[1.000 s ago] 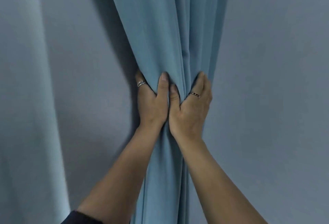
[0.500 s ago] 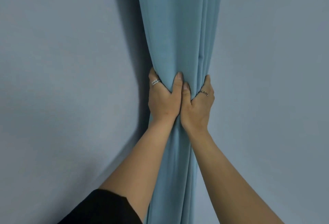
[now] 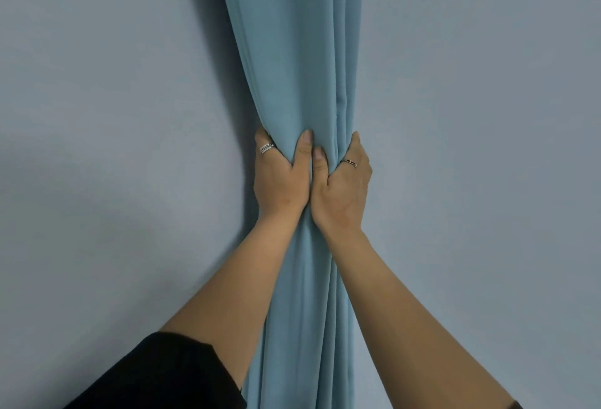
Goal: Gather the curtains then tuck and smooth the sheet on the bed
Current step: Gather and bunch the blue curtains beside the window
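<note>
Head camera is looking straight at a teal-blue curtain (image 3: 292,67) hanging against a plain grey-blue wall (image 3: 113,115). The cloth is matte and unpatterned, running from the top of the picture to the bottom as one narrow column of long vertical folds. It is spreading wider above the hands, narrowing to a waist where they are squeezing it, and falling in tight pleats below, between the two forearms. A stitched hem is showing along one fold just above the right thumb.

The left hand (image 3: 279,184) is grasping the bundle from its left side, thumb lying across the front and fingers wrapping out of sight behind; a silver ring (image 3: 267,148) is sitting on the one finger showing. The right hand (image 3: 341,194) is clasping it from the right side the same way, wearing a thin band (image 3: 349,162). The two thumbs are touching. A black sleeve (image 3: 162,376) is covering the left arm near the bottom left.
</note>
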A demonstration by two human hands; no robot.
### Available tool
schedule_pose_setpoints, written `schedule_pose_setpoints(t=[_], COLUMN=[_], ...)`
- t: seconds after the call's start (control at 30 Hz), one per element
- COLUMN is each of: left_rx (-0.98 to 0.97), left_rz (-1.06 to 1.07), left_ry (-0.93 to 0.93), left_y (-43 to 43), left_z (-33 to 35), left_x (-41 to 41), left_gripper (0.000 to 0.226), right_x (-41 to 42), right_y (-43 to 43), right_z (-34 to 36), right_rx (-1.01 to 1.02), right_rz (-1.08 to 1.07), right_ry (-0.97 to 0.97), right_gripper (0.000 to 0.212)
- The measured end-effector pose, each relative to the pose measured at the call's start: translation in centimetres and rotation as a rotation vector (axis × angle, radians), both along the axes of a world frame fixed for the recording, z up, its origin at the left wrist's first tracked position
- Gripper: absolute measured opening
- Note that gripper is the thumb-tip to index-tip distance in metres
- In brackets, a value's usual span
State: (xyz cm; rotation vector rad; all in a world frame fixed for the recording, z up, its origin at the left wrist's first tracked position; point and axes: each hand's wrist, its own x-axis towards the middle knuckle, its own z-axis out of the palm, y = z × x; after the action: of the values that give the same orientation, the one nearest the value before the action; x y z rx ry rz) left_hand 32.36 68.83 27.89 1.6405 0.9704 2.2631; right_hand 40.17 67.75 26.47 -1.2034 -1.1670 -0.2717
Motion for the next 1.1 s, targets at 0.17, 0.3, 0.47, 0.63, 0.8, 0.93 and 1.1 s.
schedule_pose_setpoints(t=[0.17,0.3,0.47,0.63,0.8,0.93,1.1], left_rx=[0.032,0.019,0.102,0.440,0.699,0.840,0.639], left_rz=[0.117,0.217,0.342,0.462,0.587,0.717,0.608], left_ry=[0.013,0.032,0.056,0.130,0.024,-0.006,0.172], left_y=[3.3,5.5,7.6,9.0,8.3,8.3,7.7], left_z=[1.0,1.5,1.1,3.3,9.5,10.6,11.0], left_x=[2.6,3.4,3.9,3.7,3.3,2.9,3.2], left_gripper=[0.054,0.061,0.071,0.072,0.078,0.055,0.071], right_x=[2.7,3.4,3.8,3.8,4.2,4.1,3.7], right_y=[4.9,7.8,10.3,11.1,11.1,10.8,10.0], right_z=[0.6,0.5,-0.7,-0.9,-1.1,-1.1,-1.4], right_rx=[0.040,0.129,0.286,0.321,0.325,0.317,0.302], right_rz=[-0.095,-0.340,-0.557,-0.592,-0.570,-0.530,-0.404], right_ry=[-0.067,-0.152,-0.291,-0.314,-0.325,-0.314,-0.233], right_gripper=[0.075,0.066,0.047,0.047,0.047,0.048,0.046])
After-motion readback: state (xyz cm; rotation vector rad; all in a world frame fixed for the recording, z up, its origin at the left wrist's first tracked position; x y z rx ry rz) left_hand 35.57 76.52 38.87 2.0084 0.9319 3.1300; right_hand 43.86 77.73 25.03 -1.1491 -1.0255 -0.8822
